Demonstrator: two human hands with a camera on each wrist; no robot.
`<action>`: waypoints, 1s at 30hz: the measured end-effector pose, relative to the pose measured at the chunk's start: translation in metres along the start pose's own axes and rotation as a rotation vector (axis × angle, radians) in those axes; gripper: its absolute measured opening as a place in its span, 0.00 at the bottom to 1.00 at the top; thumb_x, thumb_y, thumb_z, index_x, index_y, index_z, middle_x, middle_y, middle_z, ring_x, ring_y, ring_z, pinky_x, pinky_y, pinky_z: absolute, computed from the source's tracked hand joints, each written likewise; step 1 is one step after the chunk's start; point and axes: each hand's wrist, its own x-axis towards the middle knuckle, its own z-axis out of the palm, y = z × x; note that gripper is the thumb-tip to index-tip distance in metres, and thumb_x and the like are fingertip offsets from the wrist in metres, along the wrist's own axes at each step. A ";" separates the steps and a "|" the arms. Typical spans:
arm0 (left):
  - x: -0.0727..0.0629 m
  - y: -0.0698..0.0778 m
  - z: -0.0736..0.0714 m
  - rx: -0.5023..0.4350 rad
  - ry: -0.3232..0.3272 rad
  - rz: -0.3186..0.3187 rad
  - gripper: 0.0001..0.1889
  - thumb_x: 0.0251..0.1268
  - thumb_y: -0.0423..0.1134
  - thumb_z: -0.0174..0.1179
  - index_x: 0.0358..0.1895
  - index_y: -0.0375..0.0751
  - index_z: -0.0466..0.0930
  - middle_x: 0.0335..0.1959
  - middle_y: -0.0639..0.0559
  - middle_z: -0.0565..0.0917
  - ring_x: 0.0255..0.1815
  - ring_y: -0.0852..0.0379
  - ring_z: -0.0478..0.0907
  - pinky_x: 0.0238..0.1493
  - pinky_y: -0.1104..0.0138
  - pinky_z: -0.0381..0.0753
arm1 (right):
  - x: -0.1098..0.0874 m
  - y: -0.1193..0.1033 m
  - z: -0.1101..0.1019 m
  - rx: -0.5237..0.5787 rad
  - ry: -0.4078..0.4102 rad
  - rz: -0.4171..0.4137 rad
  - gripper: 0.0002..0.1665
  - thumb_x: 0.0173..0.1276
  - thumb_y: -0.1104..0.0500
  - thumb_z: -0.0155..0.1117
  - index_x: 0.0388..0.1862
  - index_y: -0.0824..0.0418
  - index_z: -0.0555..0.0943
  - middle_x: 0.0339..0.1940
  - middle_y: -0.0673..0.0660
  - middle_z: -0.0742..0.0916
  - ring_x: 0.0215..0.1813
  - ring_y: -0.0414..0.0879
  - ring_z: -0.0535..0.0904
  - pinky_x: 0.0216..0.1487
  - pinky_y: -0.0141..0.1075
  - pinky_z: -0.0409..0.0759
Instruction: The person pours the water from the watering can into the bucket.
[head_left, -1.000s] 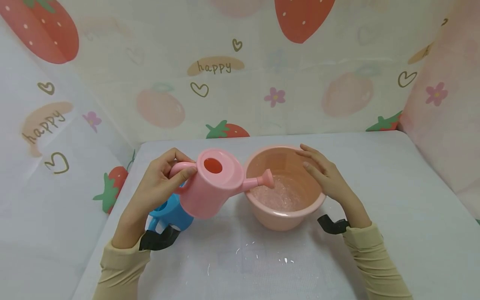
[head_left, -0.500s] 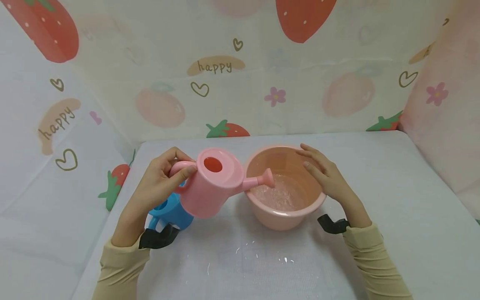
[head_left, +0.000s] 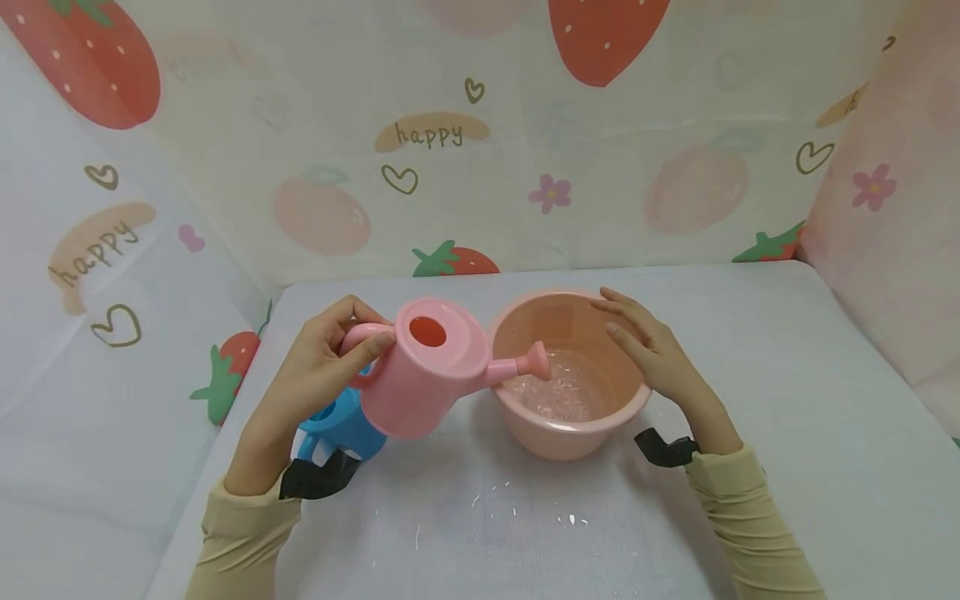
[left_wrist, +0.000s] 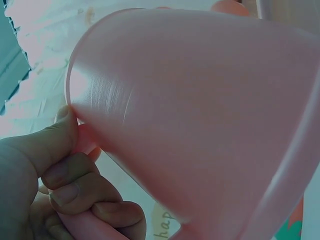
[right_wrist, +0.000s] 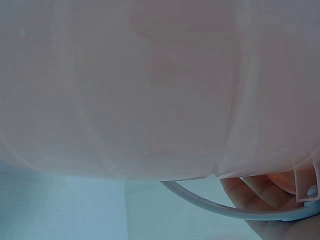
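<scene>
In the head view my left hand [head_left: 322, 358] grips the handle of a pink watering can [head_left: 423, 375], held up and tilted toward the right. Its rose [head_left: 534, 361] hangs over the inside of a light pink bucket [head_left: 570, 437], where rippling water [head_left: 562, 392] covers the bottom. In the left wrist view, the can's body [left_wrist: 195, 100] fills most of the picture, fingers curled round the handle [left_wrist: 90, 225]. My right hand [head_left: 652, 346] rests on the bucket's right rim with its fingers extended over the opening. From the right wrist, the bucket's wall [right_wrist: 160, 100] and its carrying handle [right_wrist: 220, 207] show.
Partly behind my left wrist and the pink can stands a blue watering can [head_left: 348, 425]. Small wet spots [head_left: 573, 521] lie on the white tabletop [head_left: 480, 550] in front. Printed cloth walls [head_left: 480, 200] close off the back and sides.
The pink can's spout dips very slightly from half a second ago, and the ripples in the bucket's water differ. Both hands keep their places.
</scene>
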 end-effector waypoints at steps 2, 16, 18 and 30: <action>-0.001 0.001 0.000 0.000 0.004 -0.001 0.08 0.63 0.39 0.58 0.42 0.40 0.73 0.32 0.50 0.80 0.36 0.49 0.75 0.28 0.59 0.83 | 0.000 0.000 0.000 -0.001 0.000 0.004 0.23 0.72 0.60 0.49 0.66 0.53 0.68 0.72 0.53 0.63 0.74 0.53 0.52 0.66 0.63 0.53; -0.003 0.002 0.002 0.022 0.027 0.024 0.07 0.63 0.37 0.58 0.41 0.40 0.73 0.31 0.50 0.81 0.34 0.48 0.76 0.27 0.59 0.82 | 0.000 0.001 0.000 0.007 -0.009 0.010 0.24 0.72 0.60 0.49 0.66 0.54 0.67 0.72 0.53 0.63 0.74 0.54 0.52 0.65 0.63 0.53; -0.003 0.002 0.003 0.024 0.028 0.025 0.08 0.63 0.37 0.58 0.42 0.40 0.73 0.32 0.50 0.81 0.34 0.50 0.76 0.27 0.59 0.83 | 0.000 0.001 0.000 0.006 -0.011 0.011 0.24 0.72 0.60 0.49 0.66 0.55 0.67 0.73 0.54 0.62 0.74 0.55 0.52 0.65 0.64 0.54; -0.004 0.002 0.003 0.034 0.027 0.019 0.08 0.63 0.38 0.59 0.42 0.42 0.73 0.33 0.50 0.81 0.35 0.52 0.76 0.28 0.59 0.83 | -0.002 0.001 -0.001 -0.003 -0.010 0.010 0.23 0.72 0.60 0.49 0.66 0.54 0.67 0.72 0.53 0.63 0.74 0.54 0.52 0.65 0.63 0.54</action>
